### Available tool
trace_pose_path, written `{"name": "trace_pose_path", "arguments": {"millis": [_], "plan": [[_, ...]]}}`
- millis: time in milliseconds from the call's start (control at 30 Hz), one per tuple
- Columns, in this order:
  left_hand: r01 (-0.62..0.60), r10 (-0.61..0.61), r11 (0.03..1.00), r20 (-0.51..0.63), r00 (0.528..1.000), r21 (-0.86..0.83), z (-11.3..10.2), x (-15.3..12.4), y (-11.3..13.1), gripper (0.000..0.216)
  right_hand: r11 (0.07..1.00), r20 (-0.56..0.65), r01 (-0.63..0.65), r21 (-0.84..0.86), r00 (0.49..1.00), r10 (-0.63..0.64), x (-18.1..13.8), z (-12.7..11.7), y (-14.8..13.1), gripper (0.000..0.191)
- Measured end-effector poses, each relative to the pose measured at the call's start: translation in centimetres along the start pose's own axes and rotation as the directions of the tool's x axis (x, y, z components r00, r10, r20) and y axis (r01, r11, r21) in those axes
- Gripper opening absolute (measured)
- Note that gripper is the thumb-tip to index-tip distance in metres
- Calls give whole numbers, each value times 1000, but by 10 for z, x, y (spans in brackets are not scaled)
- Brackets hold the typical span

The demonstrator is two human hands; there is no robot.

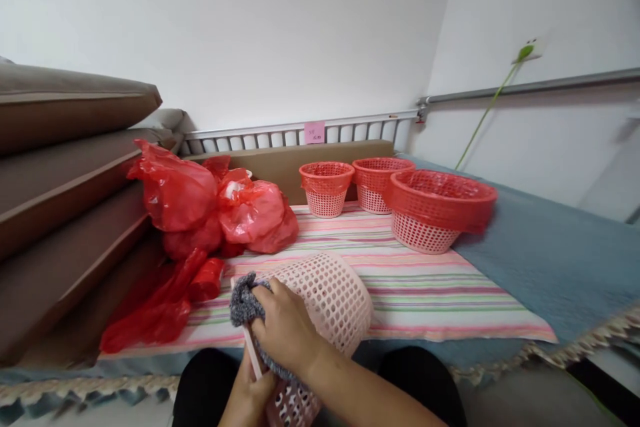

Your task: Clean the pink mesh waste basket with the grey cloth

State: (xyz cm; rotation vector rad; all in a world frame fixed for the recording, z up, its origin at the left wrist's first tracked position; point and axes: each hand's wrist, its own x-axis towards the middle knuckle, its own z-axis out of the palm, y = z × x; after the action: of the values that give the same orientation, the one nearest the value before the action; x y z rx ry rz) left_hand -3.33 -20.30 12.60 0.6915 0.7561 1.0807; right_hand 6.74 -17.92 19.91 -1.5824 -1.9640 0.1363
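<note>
A pale pink perforated plastic basket (340,293) lies tipped on its side over the near edge of the striped cloth, its rim facing left. My left hand (250,390) is closed around the lower part of that rim. Bunched in my right hand (285,320) is a grey fuzzy cloth (246,300), pressed against the upper rim. Part of the cloth hangs down inside the basket. My right forearm crosses in front of the basket and hides some of its lower side.
Three baskets lined with red bags stand behind: one small (326,203), another (373,200), and a larger one (425,230) at right. Filled red plastic bags (255,217) and a red roll (207,280) sit left, beside stacked brown cushions (70,167). A striped cloth (425,293) covers the surface.
</note>
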Motion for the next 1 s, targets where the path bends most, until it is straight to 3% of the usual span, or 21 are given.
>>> {"name": "trace_pose_path", "arguments": {"millis": [100, 200, 333, 400, 467, 567, 633, 733, 833, 933, 1000], "plan": [[41, -42, 999, -32, 999, -29, -4, 3, -9, 113, 993, -45, -74, -91, 997, 70, 7, -10, 37, 27], [49, -51, 997, -38, 998, -57, -7, 3, -14, 112, 927, -120, -299, -224, 953, 279, 17, -34, 86, 28], [28, -28, 1000, 98, 995, -7, -5, 1, -15, 73, 762, -205, -562, -322, 827, 523, 26, -64, 137, 29], [22, -24, 1000, 118, 993, 15, -3, 0, -14, 61, 728, -200, -597, -337, 801, 564, 29, -71, 148, 30], [27, -28, 1000, 107, 994, 9, -2, -1, -13, 62, 721, -177, -602, -343, 795, 580, 32, -72, 149, 30], [17, -16, 1000, 97, 995, -6, -3, 0, -16, 66, 738, -142, -581, -343, 809, 570, 38, -64, 134, 28], [-1, 2, 1000, 78, 997, -10, -4, 1, -19, 68, 799, -114, -514, -314, 855, 506, 40, -55, 111, 28], [-3, 4, 1000, 42, 999, -21, -6, 1, -23, 70, 911, -63, -348, -220, 937, 342, 37, -34, 59, 33], [-12, 12, 999, -4, 1000, -44, -9, -1, -24, 64, 982, 1, -160, -104, 987, 161, 26, -14, 0, 36], [8, -9, 1000, -19, 1000, -16, -13, -4, -27, 49, 996, 12, -48, -79, 999, 49, 15, 0, -35, 32], [21, -21, 1000, 10, 1000, 17, -16, -4, -29, 42, 996, 22, -11, -87, 1000, 13, 10, 5, -39, 26]]}}
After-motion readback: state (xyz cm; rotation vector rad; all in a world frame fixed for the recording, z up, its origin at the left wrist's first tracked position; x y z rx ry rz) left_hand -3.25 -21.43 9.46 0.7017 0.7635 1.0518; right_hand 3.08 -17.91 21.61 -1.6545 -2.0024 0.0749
